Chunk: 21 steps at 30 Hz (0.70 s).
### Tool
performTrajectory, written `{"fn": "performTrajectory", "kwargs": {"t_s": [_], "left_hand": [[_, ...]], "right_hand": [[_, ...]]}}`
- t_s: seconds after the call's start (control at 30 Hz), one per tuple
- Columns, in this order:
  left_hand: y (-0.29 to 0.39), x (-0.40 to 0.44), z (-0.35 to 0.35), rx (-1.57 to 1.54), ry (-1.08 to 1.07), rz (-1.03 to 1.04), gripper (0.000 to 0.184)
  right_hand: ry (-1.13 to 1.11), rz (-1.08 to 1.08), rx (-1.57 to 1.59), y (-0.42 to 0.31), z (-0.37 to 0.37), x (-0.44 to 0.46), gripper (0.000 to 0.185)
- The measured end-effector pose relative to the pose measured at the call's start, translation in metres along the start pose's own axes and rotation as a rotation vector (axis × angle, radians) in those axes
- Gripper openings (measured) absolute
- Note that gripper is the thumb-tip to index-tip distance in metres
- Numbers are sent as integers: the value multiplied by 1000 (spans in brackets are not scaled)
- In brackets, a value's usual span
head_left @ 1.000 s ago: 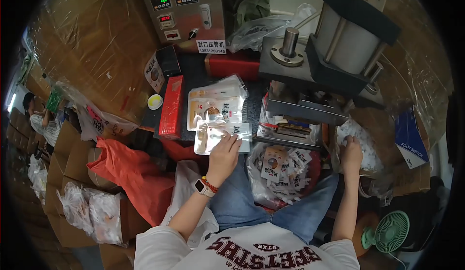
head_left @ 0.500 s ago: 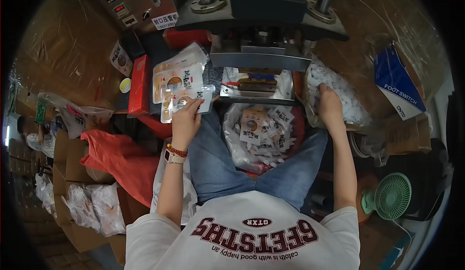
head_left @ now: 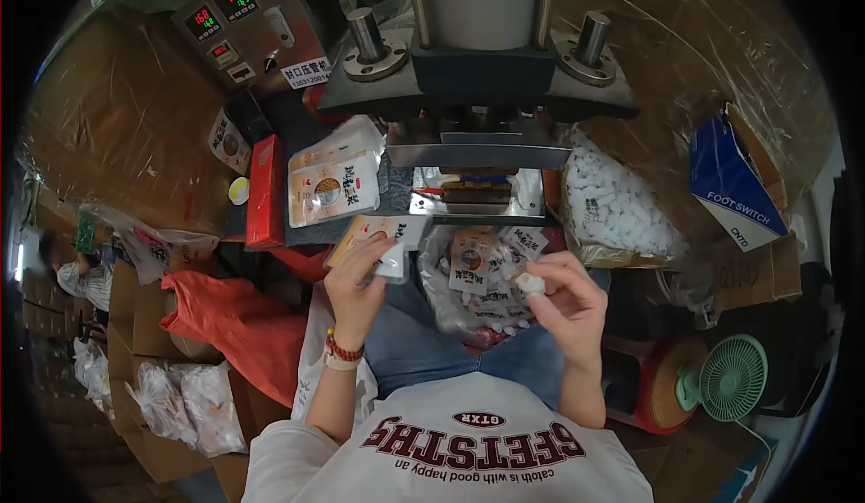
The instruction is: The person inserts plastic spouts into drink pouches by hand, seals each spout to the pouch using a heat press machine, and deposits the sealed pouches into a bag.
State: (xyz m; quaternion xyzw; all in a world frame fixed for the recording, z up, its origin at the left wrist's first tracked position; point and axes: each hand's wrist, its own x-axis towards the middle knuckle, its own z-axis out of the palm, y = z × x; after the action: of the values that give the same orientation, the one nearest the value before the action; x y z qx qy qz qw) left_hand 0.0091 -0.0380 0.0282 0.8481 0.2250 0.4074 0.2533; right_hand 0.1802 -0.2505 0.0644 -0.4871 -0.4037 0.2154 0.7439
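Note:
My left hand is closed on a flat printed pouch, holding it above my lap. My right hand pinches a small white plastic spout between thumb and fingertips, to the right of the pouch and apart from it. A stack of similar pouches lies on the dark work surface beyond my left hand. Many white spouts fill a lined box at the right. Between my knees stands a bag-lined red basket holding several pouches with white spouts.
A press machine stands ahead, with a metal jaw plate over its base. Its control box shows lit digits. A red box is at left, a blue foot-switch box at right, and a green fan lower right.
My right hand has left the box of spouts and come back toward my lap with one spout. My left hand has lifted a pouch off the stack and brought it nearer me.

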Motion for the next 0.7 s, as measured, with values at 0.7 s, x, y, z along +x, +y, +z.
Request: {"fn": "performTrajectory", "kwargs": {"t_s": [0.7], "left_hand": [[0, 4, 82, -782, -597, -824, 18]], "right_hand": [[151, -158, -962, 1, -33, 52, 31]]}}
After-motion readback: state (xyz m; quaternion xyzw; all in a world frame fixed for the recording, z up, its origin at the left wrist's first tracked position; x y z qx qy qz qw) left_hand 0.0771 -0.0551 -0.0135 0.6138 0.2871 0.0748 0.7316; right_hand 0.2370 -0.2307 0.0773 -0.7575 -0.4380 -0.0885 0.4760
